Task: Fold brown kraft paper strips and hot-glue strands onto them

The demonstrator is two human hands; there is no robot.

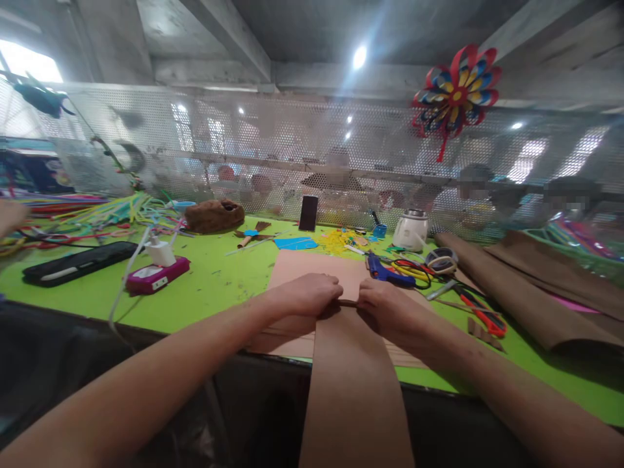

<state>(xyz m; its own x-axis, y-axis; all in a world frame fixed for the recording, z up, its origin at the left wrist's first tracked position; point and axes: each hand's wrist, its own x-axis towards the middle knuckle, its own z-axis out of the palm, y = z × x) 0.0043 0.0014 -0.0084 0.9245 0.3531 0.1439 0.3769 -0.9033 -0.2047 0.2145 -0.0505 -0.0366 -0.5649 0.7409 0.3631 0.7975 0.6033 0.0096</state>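
Note:
A long brown paper strip (353, 383) runs from the near edge of the green table (219, 286) up between my hands. My left hand (307, 294) is closed on the strip's far end from the left. My right hand (387, 305) is closed on the same end from the right. Both press it down onto a pinkish-brown board (316, 266) lying flat on the table. The fingertips are tucked under and hidden.
A blue glue gun (387, 272), scissors with red handles (480, 313), tape rolls (442, 260) and brown paper rolls (526, 292) lie to the right. A pink device with a charger (156, 273) and a black case (78, 262) lie left. A dark phone (308, 212) stands behind.

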